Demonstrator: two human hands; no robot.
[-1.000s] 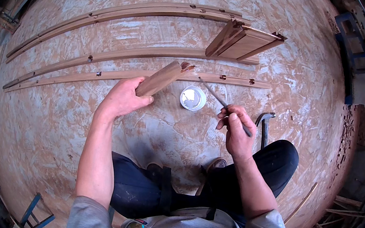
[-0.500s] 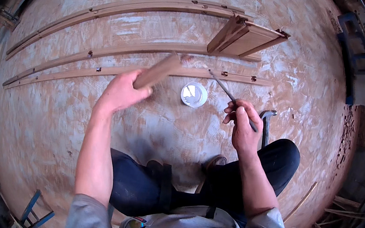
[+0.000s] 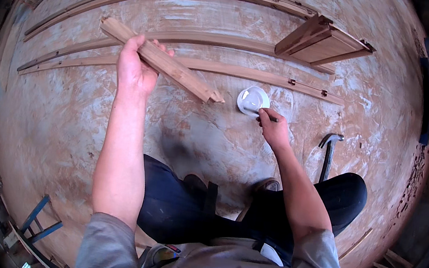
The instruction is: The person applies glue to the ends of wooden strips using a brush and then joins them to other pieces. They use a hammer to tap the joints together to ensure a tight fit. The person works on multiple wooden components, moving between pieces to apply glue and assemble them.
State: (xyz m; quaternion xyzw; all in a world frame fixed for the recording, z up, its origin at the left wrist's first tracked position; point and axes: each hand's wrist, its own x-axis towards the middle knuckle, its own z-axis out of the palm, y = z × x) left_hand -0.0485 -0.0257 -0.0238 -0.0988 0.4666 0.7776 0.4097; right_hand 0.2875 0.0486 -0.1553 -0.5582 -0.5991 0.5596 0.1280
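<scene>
Dusty floor (image 3: 63, 130) below me; left hand (image 3: 135, 72) grips a wooden slat (image 3: 161, 62), right hand (image 3: 274, 128) pinches a stick (image 3: 254, 110) over a white cup (image 3: 253, 100)

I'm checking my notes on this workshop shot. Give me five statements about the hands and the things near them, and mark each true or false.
1. The left hand holds a short wooden strip lifted off the board. True.
2. The right hand holds the hammer. False: the hammer lies on the board beside the person's knee, untouched; the right hand holds a thin stick-like tool.
3. The tip of that tool is at a small white round dish. True.
4. The dish sits on top of the stacked wooden panel pieces. False: it rests on the board, apart from the stack further up.
5. Long curved wooden strips lie across the board beyond the hands. True.
</scene>
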